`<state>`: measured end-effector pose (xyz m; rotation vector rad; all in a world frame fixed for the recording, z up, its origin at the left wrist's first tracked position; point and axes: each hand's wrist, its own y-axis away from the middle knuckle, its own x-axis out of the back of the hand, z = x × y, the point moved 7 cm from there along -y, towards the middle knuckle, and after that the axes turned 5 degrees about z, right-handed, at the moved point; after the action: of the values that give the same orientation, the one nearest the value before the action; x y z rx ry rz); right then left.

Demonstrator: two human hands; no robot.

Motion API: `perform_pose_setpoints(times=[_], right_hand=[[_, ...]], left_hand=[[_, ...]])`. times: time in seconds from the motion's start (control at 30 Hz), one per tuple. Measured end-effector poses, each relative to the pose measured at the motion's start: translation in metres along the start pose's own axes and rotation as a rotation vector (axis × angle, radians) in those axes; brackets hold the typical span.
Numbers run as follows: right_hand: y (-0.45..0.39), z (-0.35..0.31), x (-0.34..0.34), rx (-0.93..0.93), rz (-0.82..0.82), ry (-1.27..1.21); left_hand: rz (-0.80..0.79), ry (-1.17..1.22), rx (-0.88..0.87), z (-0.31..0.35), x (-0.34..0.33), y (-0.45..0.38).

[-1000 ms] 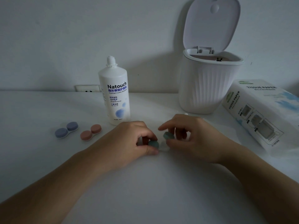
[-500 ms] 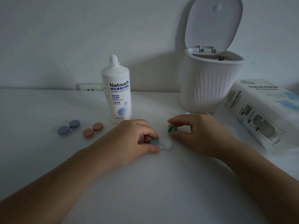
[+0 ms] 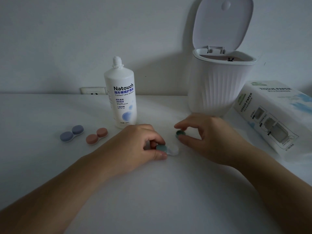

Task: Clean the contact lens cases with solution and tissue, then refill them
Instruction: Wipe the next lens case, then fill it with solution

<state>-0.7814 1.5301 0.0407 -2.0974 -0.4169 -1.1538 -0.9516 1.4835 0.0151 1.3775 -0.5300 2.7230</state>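
Note:
A green contact lens case (image 3: 168, 149) lies on the white table (image 3: 152, 191) in the middle. My left hand (image 3: 135, 146) pinches its left, still capped well. Its right well stands uncovered and white. My right hand (image 3: 207, 137) holds the removed green cap (image 3: 180, 133) between thumb and fingers, just above and right of the case. A purple case (image 3: 71, 133) and a pink case (image 3: 96, 136) lie capped at the left. The white solution bottle (image 3: 120, 93) stands behind my left hand.
A white ribbed bin (image 3: 217, 83) with its lid raised stands at the back right. A tissue paper pack (image 3: 276, 115) lies on its side at the right edge. A wall socket (image 3: 92, 90) sits behind the bottle.
My right hand has lifted the green cap off the case's right well and carried it up and to the right. My left hand stays on the case.

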Motion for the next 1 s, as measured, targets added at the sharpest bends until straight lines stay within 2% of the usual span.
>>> perform_pose_setpoints(times=[0.1,0.23,1.0], right_hand=[[0.002,-0.004,-0.004,-0.018,-0.098,-0.099],[0.005,-0.001,-0.019,-0.068,-0.244,-0.055],[0.003,0.010,-0.030,-0.137,-0.235,-0.256]], left_hand=[[-0.007,-0.021,-0.004,0.000,0.000,0.000],[-0.002,-0.023,-0.006,0.000,0.000,0.000],[0.043,-0.031,0.023,-0.004,-0.003,0.004]])
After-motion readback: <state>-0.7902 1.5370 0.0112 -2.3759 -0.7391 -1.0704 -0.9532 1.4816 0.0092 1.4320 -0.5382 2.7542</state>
